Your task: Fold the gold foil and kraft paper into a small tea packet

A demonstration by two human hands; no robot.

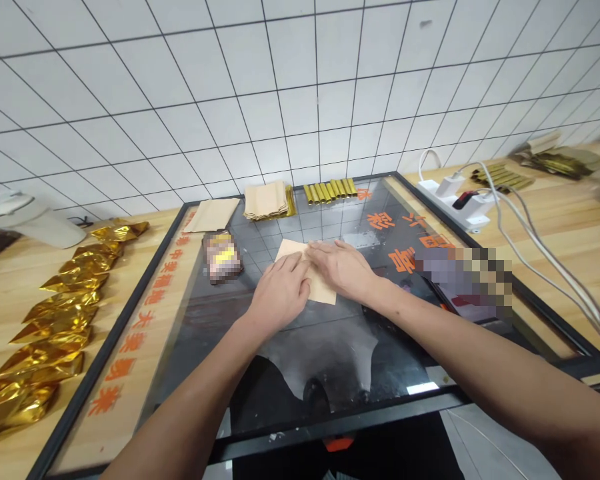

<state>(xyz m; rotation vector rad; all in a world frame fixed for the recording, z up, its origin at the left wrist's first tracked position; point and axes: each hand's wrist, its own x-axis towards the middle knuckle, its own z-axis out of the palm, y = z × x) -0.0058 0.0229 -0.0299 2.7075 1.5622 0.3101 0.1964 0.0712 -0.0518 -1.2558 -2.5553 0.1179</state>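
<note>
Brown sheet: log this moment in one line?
left hand: on sheet | right hand: on sheet | beyond sheet: gold rolls | far left: gold packets

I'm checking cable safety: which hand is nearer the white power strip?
Right: the right hand is on the brown paper, left of the power strip; the left hand, on the paper too, is farther left.

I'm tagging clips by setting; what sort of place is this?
Perhaps a shop counter used as a worktop: a framed, glassy panel with orange lettering on a wooden surface, beside a row of shiny gold pieces, with a tan sheet under the left hand and right hand.
</note>
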